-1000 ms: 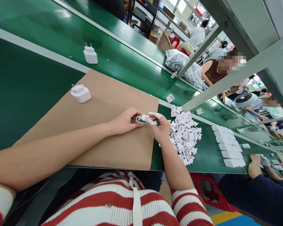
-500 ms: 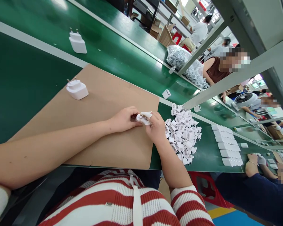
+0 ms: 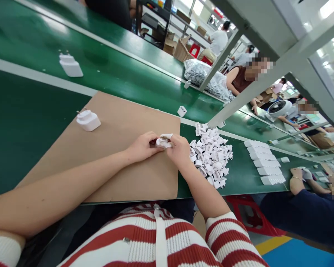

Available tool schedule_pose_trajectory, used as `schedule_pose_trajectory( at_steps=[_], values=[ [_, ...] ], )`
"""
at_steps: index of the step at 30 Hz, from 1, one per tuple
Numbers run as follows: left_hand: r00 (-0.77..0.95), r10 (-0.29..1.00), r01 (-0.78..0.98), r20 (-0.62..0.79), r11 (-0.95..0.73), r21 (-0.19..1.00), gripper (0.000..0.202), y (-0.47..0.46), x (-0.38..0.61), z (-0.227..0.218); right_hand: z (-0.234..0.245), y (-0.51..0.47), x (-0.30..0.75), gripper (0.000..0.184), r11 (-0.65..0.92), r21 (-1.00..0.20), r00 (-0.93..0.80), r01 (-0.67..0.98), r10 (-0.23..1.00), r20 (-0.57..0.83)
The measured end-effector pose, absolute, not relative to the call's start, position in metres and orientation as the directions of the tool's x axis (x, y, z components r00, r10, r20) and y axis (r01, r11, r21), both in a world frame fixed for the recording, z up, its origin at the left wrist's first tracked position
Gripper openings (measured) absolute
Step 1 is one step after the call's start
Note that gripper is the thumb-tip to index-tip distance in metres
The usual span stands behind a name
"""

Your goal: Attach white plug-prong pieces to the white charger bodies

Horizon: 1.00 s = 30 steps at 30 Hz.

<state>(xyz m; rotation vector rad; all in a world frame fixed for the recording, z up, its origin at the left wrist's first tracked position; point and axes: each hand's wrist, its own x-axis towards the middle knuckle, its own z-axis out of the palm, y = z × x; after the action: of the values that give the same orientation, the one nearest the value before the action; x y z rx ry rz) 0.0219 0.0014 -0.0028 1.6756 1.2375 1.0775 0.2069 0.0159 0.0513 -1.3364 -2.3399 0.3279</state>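
A small white plastic plug part (image 3: 161, 143) is held between my two hands above the brown cardboard sheet (image 3: 128, 115). My left hand (image 3: 143, 147) pinches its left end with thumb and fingers. On the other side, my right hand (image 3: 180, 150) grips it, with a white covering on one finger; fingers hide much of the part. A white two-pin charger plug (image 3: 89, 121) lies on the cardboard to the left of my hands. Close to my right hand is a heap of white plug parts (image 3: 213, 154) with pins sticking out.
Another charger plug (image 3: 71, 66) lies on the green conveyor belt (image 3: 122, 74), as does a white housing (image 3: 182, 111). Rows of white housings (image 3: 264, 161) stand at right, near a co-worker's hands (image 3: 300, 174). A metal post (image 3: 239, 89) rises beyond the heap. A bag of parts (image 3: 203, 76) lies across the belt.
My view has shifted slightly, so the surroundings appear displaced. Both hands still hold the white part, which now looks slightly turned, showing more of its open side.
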Motion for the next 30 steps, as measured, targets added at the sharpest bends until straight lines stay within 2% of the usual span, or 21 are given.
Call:
schedule_pose_trajectory(
  at_steps=[4,6,7,9,11,13,15,19,24,26,28,30],
  values=[
    [0.18,0.966,0.292,0.183,-0.23,0.928,0.055,-0.003,0.026,-0.003,0.058,0.014,0.22,0.059,0.397,-0.616,-0.383,0.681,0.909,0.163],
    [0.192,0.97,0.333,0.147,-0.206,0.92,0.055,-0.003,0.027,0.001,0.063,0.009,0.241,0.061,0.354,-0.642,-0.334,0.68,0.929,0.159],
    [0.193,0.975,0.366,0.107,-0.173,0.915,0.054,-0.001,0.027,0.004,0.065,0.003,0.254,0.058,0.337,-0.601,-0.297,0.725,0.94,0.169],
    [0.154,0.988,0.43,0.023,-0.088,0.898,0.051,0.008,0.027,0.015,0.064,-0.012,0.28,0.052,0.291,-0.44,-0.234,0.85,0.955,0.18],
    [0.059,0.998,0.494,0.009,-0.037,0.869,0.044,0.026,0.025,0.029,0.058,-0.03,0.301,0.047,0.252,-0.28,-0.218,0.926,0.965,0.148],
    [-0.046,0.998,0.538,0.049,-0.016,0.843,0.038,0.053,0.02,0.042,0.048,-0.044,0.314,0.045,0.238,-0.206,-0.22,0.949,0.97,0.106],
    [-0.139,0.988,0.555,0.074,0.016,0.832,0.035,0.086,0.012,0.05,0.037,-0.049,0.321,0.044,0.234,-0.2,-0.217,0.952,0.971,0.102],
    [-0.297,0.951,0.542,0.089,0.091,0.835,0.04,0.147,-0.011,0.046,0.027,-0.031,0.334,0.049,0.239,-0.258,-0.19,0.936,0.961,0.201],
    [-0.431,0.899,0.482,0.077,0.158,0.862,0.049,0.193,-0.043,0.024,0.035,-0.006,0.342,0.04,0.192,-0.251,-0.111,0.949,0.946,0.304],
    [-0.431,0.895,0.473,0.113,0.117,0.873,0.049,0.2,-0.049,0.019,0.041,-0.003,0.338,0.038,0.197,-0.274,-0.104,0.941,0.941,0.321],
    [-0.401,0.897,0.468,0.184,0.028,0.883,0.048,0.2,-0.046,0.017,0.047,-0.001,0.331,0.037,0.19,-0.379,-0.061,0.906,0.943,0.328],
    [-0.375,0.884,0.475,0.28,-0.076,0.876,0.049,0.197,-0.034,0.017,0.053,0.005,0.318,0.039,0.206,-0.558,-0.008,0.804,0.942,0.335]
  ],
)
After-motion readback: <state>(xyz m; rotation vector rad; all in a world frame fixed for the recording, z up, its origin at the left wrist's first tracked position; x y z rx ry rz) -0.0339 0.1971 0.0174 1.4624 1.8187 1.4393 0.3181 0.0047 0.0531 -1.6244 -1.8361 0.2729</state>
